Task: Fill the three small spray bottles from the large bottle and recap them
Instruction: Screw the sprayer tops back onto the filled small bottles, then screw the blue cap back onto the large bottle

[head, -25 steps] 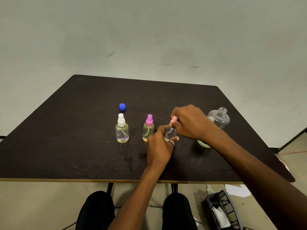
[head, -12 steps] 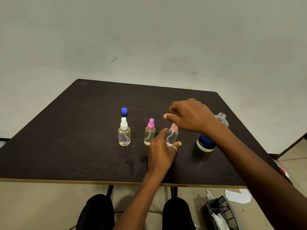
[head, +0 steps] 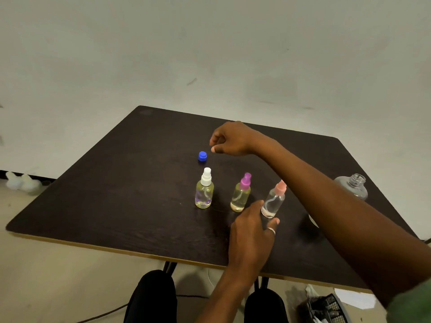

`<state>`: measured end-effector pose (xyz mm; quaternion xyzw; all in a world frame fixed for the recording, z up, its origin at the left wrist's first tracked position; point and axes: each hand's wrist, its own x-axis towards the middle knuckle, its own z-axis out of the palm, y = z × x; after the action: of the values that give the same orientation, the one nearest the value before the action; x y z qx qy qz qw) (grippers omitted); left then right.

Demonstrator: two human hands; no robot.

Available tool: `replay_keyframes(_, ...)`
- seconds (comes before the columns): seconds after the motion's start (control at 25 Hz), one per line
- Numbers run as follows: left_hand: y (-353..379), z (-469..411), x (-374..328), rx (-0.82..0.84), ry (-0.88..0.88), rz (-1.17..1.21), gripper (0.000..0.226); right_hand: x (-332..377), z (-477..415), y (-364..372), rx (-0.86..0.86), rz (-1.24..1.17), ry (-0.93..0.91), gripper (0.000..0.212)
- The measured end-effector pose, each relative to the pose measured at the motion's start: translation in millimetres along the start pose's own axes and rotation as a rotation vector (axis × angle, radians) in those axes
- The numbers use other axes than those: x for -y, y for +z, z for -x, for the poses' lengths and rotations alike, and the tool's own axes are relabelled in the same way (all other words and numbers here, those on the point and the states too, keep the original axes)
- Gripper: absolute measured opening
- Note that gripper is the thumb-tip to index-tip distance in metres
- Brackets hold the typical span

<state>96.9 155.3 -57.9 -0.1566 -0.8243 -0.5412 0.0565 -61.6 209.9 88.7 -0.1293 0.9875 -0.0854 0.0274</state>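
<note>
Three capped small spray bottles stand in a row on the dark table (head: 116, 194): one with a white cap (head: 204, 190), one with a purple cap (head: 241, 193) and one with a pink cap (head: 274, 200). My left hand (head: 253, 226) rests on the table at the base of the pink-capped bottle, fingers loosely touching it. My right hand (head: 229, 139) hovers over the far side, fingers curled and empty, just right of the blue cap (head: 202, 156). The large clear bottle (head: 353, 186) stands uncapped at the right, partly hidden by my right forearm.
The table's front edge runs close to my knees. On the floor lie a black basket (head: 326, 308) and papers at lower right, and white objects (head: 19, 184) at the far left. A plain wall stands behind the table.
My right hand let go of the pink cap and moved left and away, over to the blue cap. My left hand stayed by the pink-capped bottle. The view shifted right.
</note>
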Motion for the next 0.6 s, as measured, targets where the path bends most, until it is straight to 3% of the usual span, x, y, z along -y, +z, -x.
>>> replay_keyframes(0.4, 3, 2, 3, -0.039, 0.045, 0.033, 0.046, -4, -80, 55, 0.217, 0.312, -0.044, 0.052)
replay_keyframes(0.6, 1, 2, 1, -0.042, 0.05, 0.016, 0.041, -2, -87, 61, 0.253, 0.319, -0.052, 0.033)
